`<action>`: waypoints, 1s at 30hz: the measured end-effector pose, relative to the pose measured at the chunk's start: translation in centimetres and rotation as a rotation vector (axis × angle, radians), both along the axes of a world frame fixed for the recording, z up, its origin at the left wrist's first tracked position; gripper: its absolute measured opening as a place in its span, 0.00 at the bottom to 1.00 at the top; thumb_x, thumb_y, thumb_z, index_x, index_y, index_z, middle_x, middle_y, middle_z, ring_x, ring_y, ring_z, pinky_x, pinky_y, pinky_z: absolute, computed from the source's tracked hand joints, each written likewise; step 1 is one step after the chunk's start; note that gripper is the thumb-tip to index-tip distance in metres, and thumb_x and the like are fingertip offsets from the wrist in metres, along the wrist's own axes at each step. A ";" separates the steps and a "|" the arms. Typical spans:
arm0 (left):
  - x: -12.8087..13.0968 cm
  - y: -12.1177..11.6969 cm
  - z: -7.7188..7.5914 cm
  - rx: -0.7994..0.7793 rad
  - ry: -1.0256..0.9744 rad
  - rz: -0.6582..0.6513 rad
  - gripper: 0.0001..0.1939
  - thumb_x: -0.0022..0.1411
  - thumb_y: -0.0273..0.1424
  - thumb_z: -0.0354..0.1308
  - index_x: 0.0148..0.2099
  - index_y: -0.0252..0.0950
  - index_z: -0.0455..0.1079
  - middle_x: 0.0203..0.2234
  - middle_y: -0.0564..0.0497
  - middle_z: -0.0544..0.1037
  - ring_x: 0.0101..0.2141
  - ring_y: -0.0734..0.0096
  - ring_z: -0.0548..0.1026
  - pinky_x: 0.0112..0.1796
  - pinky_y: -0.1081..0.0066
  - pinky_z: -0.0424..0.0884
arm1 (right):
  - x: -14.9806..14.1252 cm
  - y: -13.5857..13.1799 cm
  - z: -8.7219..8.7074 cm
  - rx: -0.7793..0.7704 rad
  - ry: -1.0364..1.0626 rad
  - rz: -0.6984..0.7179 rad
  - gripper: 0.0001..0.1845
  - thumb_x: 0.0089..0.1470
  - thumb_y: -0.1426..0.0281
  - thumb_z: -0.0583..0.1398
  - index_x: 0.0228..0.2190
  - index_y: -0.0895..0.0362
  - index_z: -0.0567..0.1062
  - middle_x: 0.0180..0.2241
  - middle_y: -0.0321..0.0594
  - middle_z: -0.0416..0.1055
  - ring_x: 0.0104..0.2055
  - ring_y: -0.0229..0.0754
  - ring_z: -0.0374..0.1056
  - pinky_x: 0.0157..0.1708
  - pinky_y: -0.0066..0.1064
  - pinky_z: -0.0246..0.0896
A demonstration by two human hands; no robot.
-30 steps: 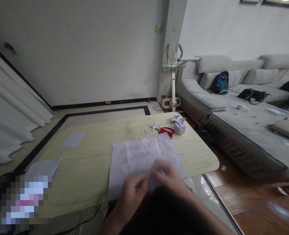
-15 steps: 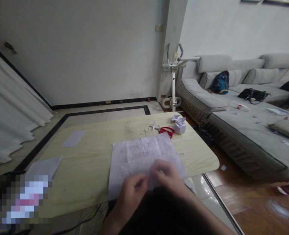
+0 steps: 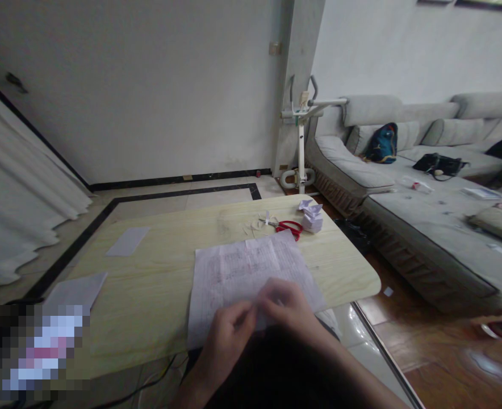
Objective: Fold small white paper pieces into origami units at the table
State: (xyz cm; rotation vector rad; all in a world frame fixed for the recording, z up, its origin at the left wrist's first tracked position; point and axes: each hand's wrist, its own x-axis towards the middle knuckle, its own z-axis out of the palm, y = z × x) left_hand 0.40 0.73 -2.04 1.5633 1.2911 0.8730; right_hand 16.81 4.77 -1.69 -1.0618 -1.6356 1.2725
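A large creased sheet of printed paper (image 3: 238, 275) lies on the wooden table (image 3: 166, 295), with its lower edge under my hands. My left hand (image 3: 234, 324) has its fingers curled and pinched just above that edge. Close against it, my right hand (image 3: 285, 301) is also closed in a pinch, with a small whitish bit showing at its fingers. What the fingertips hold is blurred and partly hidden. Beyond the sheet are red-handled scissors (image 3: 289, 228), and beside them stands a stack of folded paper pieces (image 3: 312, 218).
Thin paper scraps (image 3: 255, 228) lie by the scissor blades. Toward the left are a small white sheet (image 3: 128, 241) and a larger one (image 3: 78, 292). A grey sofa (image 3: 425, 227) with bags and a white exercise stand (image 3: 301, 147) are beyond the table. Cables (image 3: 149, 383) run below.
My right hand's fingers have shifted very slightly against the left. The sheet, scissors and folded paper stay where they were.
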 end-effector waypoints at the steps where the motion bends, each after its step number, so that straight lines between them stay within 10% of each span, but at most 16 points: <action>1: 0.0 0.0 0.0 0.010 0.008 0.001 0.16 0.68 0.36 0.50 0.33 0.35 0.74 0.26 0.52 0.77 0.31 0.67 0.75 0.31 0.75 0.68 | 0.0 0.0 0.1 -0.003 0.007 -0.005 0.06 0.50 0.71 0.62 0.23 0.58 0.74 0.23 0.34 0.69 0.27 0.37 0.63 0.26 0.27 0.58; 30: 0.1 0.1 0.4 0.016 -0.015 0.068 0.17 0.66 0.38 0.51 0.30 0.35 0.74 0.24 0.52 0.77 0.30 0.66 0.75 0.30 0.74 0.69 | -0.4 -0.2 0.0 -0.095 0.173 -0.013 0.10 0.52 0.66 0.62 0.23 0.58 0.72 0.21 0.32 0.64 0.25 0.36 0.59 0.25 0.27 0.55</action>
